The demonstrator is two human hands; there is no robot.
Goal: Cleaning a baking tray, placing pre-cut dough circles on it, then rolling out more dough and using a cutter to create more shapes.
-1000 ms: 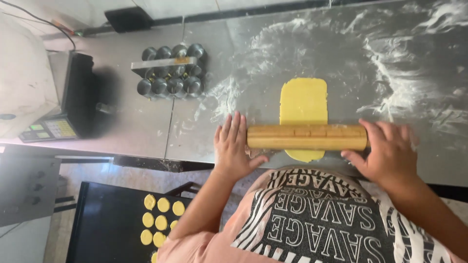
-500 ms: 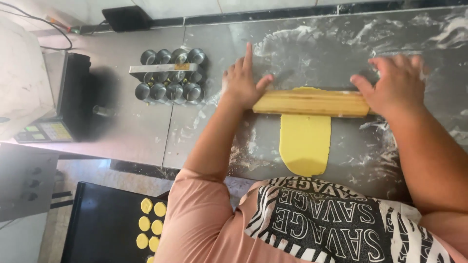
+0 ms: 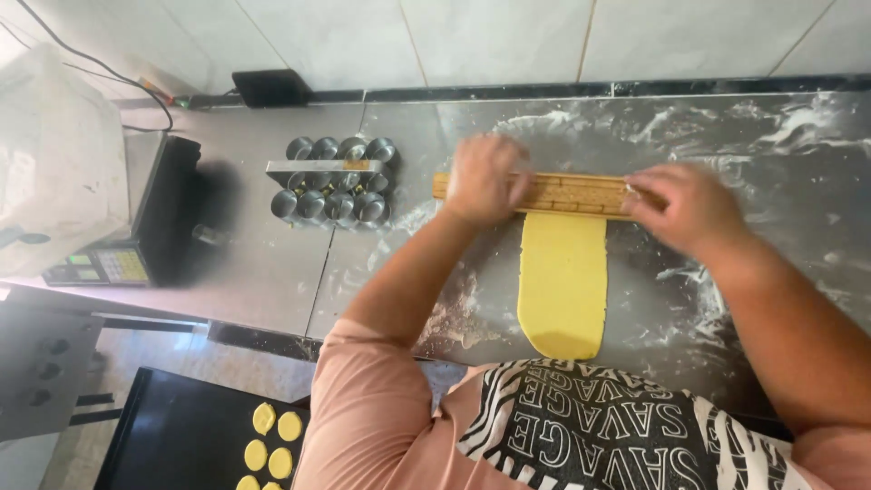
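Now we see both hands pressing flat on the wooden rolling pin (image 3: 570,194), left hand (image 3: 485,178) and right hand (image 3: 687,205), at the far end of the yellow dough strip (image 3: 562,286) on the floury tabletop (image 3: 726,299).

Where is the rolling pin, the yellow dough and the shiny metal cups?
rolling pin (image 3: 573,193): head view, middle of the wooden bar between the hands.
yellow dough (image 3: 562,283): head view, centre of the flat strip.
metal cups (image 3: 337,180): head view, middle of the cluster.

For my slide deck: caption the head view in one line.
Left hand and right hand press a rolling pin at the far end of a yellow dough strip on a floured steel table.
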